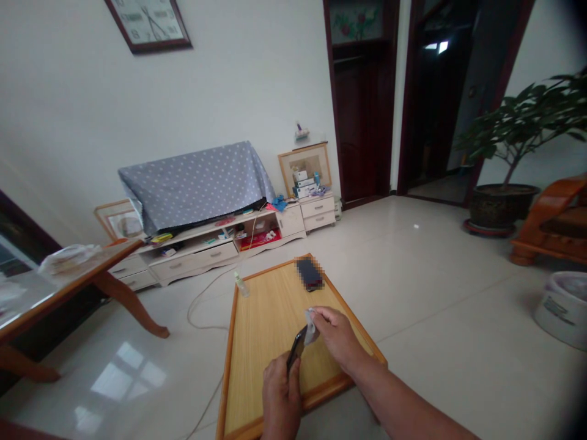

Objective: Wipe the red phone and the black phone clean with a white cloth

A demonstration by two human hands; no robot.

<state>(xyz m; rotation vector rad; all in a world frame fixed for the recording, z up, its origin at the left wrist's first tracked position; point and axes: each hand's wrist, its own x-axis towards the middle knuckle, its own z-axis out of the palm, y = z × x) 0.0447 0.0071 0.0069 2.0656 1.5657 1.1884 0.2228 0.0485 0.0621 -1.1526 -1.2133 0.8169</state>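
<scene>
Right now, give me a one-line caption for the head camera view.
Left hand grips a smartphone, right hand presses a white cloth to it above a wooden board.

Wooden board [261, 342] just below the hands [312, 360]

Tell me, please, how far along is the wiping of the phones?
Done, perhaps: a phone lies on the board, but it is blurred, so its state is unclear. In hand: the left hand holds another phone, and the right hand presses a wipe on it. Left: finishing this phone; a spray bottle sits by the board.
</scene>
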